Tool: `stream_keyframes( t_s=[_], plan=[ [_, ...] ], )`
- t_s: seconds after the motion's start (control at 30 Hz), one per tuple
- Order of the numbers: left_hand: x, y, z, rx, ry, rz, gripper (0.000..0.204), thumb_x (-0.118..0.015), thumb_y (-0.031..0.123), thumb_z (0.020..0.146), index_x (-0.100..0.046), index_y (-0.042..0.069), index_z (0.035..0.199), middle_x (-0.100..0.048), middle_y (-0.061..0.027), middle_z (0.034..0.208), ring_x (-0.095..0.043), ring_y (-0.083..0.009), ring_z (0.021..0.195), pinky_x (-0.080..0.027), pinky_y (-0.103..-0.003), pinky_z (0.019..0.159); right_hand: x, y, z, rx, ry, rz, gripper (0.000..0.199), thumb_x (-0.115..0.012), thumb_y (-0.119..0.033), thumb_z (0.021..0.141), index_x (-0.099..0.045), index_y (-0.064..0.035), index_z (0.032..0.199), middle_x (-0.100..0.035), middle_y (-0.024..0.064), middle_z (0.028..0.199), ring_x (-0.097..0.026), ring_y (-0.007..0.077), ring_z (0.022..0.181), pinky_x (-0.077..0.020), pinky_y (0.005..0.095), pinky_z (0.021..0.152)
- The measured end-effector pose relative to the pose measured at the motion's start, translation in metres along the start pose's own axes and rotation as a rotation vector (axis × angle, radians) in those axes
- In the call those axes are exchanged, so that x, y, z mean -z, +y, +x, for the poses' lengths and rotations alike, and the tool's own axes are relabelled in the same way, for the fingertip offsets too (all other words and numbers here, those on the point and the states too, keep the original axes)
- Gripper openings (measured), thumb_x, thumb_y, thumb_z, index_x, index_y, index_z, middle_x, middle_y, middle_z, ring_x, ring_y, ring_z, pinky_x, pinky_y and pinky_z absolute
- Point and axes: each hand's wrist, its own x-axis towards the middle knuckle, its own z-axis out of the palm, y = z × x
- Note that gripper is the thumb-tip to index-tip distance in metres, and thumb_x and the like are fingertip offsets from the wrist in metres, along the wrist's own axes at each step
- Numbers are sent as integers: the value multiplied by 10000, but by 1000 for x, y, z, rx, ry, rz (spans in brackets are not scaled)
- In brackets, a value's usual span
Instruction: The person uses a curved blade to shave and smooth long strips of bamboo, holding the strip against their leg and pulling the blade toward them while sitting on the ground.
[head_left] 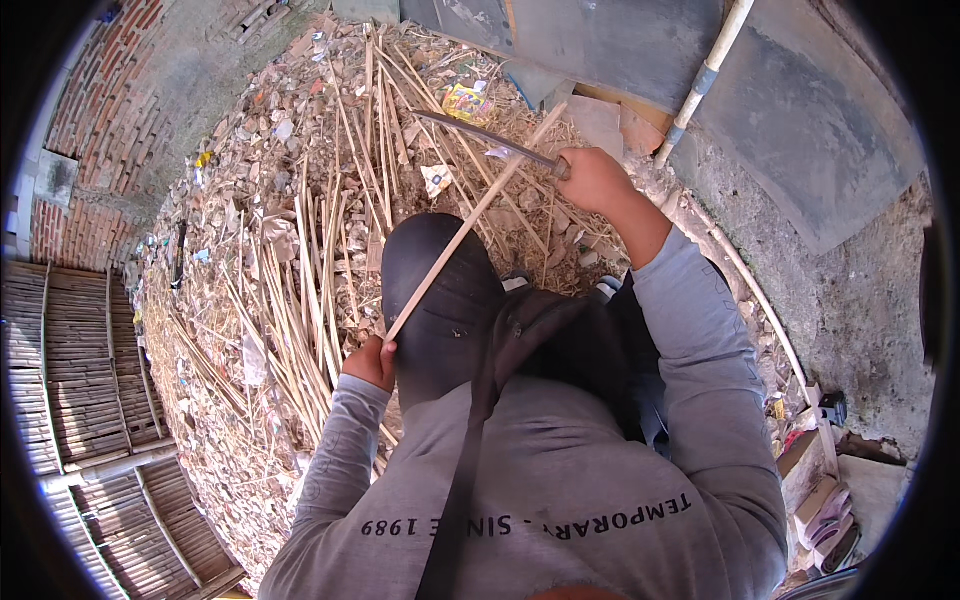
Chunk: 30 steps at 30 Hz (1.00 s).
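1. Gripping, left hand [371,364], toward 8 o'clock: thumb and fingers closed on the near end of a pale strip [455,242], thumb uppermost, the fingers beneath mostly hidden.
2. Pale strip, one: slanting from 8 to 1 o'clock above the dark-trousered left leg [432,238]; whether it touches the leg, I cannot tell. The slant probably puts its far end within the other arm's reach.
3. Right hand [594,181], between 1 and 2 o'clock: fingers wrapped fully round the handle of a long knife [470,128]. Blade pointing to 10 o'clock, crossing the strip near its far end; contact uncertain. Such spacing likely spares the left fingers from the edge.
4. Loose strips [308,290], many: on littered ground, 9 to 11 o'clock, many lying roughly lengthwise, perhaps for easy reach.
5. Grey shirt [570,475], 6 o'clock: dark capitals and figures, upside down, legible, left uncopied.
6. Yellow wrapper [464,103], 12 o'clock: printed, too small to read.
7. Brick wall [115,110], 10 o'clock; slatted panel [80,350], near 9: no lettering made out.
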Motion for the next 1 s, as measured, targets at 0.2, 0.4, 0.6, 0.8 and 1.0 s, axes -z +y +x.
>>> stream_keyframes(
  t_s=[0.2, 0.4, 0.6, 0.8, 1.0],
  plan=[
    [-14, -3, -6, -3, 52, -52, 473, -387, 478, 977, -515, 43, 843, -576, -245, 621, -583, -469, 628, -446, -530, 558, 7, -31, -18, 78, -82, -155, 301, -658, -196, 735, -655, -107, 1023, -666, 161, 908, -641, 344, 914, -521, 451, 780],
    [2, 1, 1, 27, 0, 29, 461, -409, 465, 972, -513, 41, 823, -573, -250, 624, -577, -473, 630, -450, -530, 564, 16, 5, -5, -97, -2, -21, 293, -668, -204, 735, -653, -124, 1017, -668, 156, 948, -644, 334, 928, -523, 450, 786],
    [-6, 3, -4, 29, 62, -11, 428, -446, 446, 965, -501, 46, 824, -573, -237, 622, -581, -465, 620, -445, -527, 550, 21, -36, -20, 130, -146, -256, 295, -640, -179, 740, -653, -105, 1025, -670, 159, 998, -641, 340, 922, -517, 452, 799],
    [-2, 2, 3, 34, 33, 81, 414, -465, 456, 953, -507, 57, 848, -582, -227, 619, -592, -449, 603, -457, -523, 547, 11, 39, 1, -131, 33, -38, 277, -617, -155, 735, -656, -113, 1006, -672, 161, 953, -645, 348, 907, -520, 450, 787],
    [-5, 6, -6, 80, 43, 39, 395, -444, 418, 964, -521, 43, 863, -585, -243, 638, -590, -479, 647, -449, -539, 580, 21, -31, -19, 130, -96, -200, 270, -622, -158, 734, -660, -117, 998, -674, 157, 943, -647, 356, 885, -522, 449, 784]
  ],
)
